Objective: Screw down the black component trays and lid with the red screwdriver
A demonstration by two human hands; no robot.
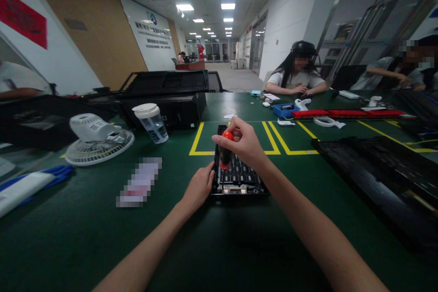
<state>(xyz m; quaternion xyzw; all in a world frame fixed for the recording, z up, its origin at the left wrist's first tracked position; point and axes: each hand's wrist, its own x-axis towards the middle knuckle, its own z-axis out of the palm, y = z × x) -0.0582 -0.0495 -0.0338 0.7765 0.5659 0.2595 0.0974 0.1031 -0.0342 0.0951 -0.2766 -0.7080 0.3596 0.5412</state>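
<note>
A small black device with an open honeycomb-patterned inside [239, 175] lies on the green table in front of me. My right hand [243, 142] is closed round the red-topped handle of a screwdriver [226, 151], which stands upright with its tip down at the device's near left part. My left hand [199, 187] rests against the device's left edge, fingers curled onto it, holding it steady.
A black case [167, 96] stands behind, with a plastic cup [153, 122] and a small white fan [97, 139] to its left. A long black tray [379, 178] lies at the right. Two people sit at the far side by red trays [345, 112] and a blue box [285, 109].
</note>
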